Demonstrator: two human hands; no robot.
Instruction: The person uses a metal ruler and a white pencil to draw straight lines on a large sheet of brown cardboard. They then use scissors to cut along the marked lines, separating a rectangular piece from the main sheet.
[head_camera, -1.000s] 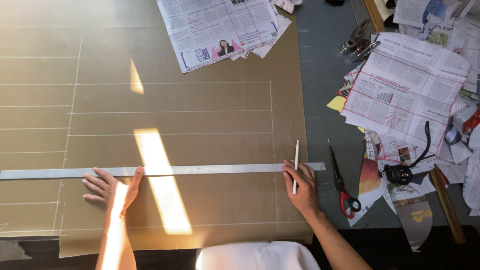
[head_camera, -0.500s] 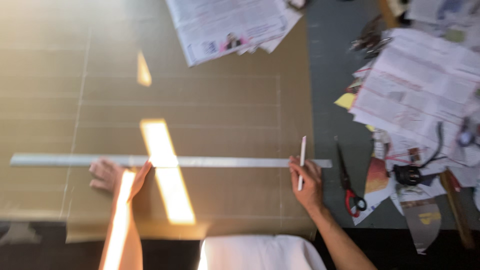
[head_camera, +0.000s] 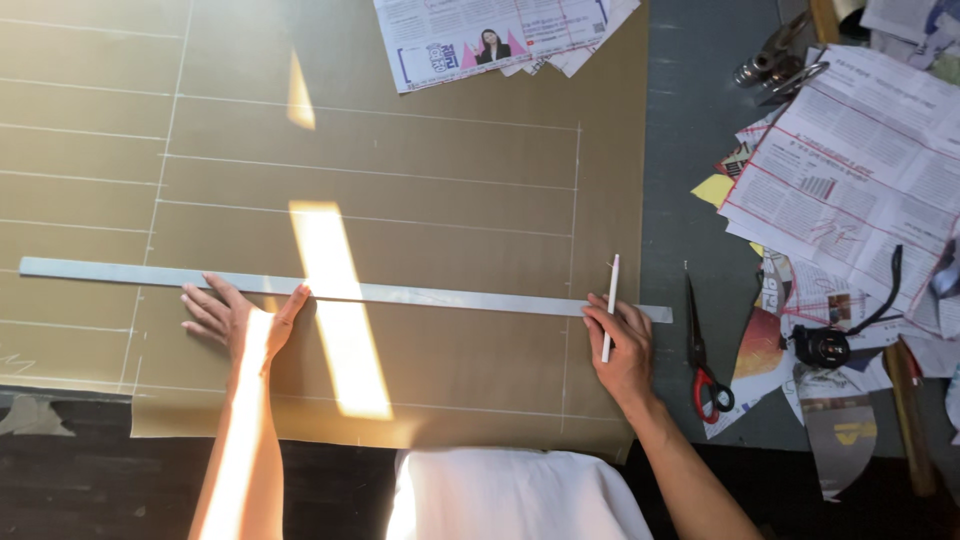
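A long grey metal ruler (head_camera: 440, 296) lies across an olive-brown sheet (head_camera: 400, 150) marked with white chalk lines. My left hand (head_camera: 235, 318) rests flat on the sheet just below the ruler, fingers spread and touching its lower edge. My right hand (head_camera: 622, 350) is at the ruler's right end, pressing on it while holding a thin white chalk pencil (head_camera: 609, 300) upright between its fingers, tip pointing away from me.
Red-handled scissors (head_camera: 702, 355) lie on the grey table right of my right hand. Newspaper sheets (head_camera: 860, 170) and paper scraps pile up at the right, with a black strapped device (head_camera: 825, 345) among them. More newspaper (head_camera: 480, 35) lies at the top. White cloth (head_camera: 515, 495) shows at the bottom.
The view shifted, so everything sits higher and further right in the frame. Both hands kept their places on the ruler, which now lies slightly tilted.
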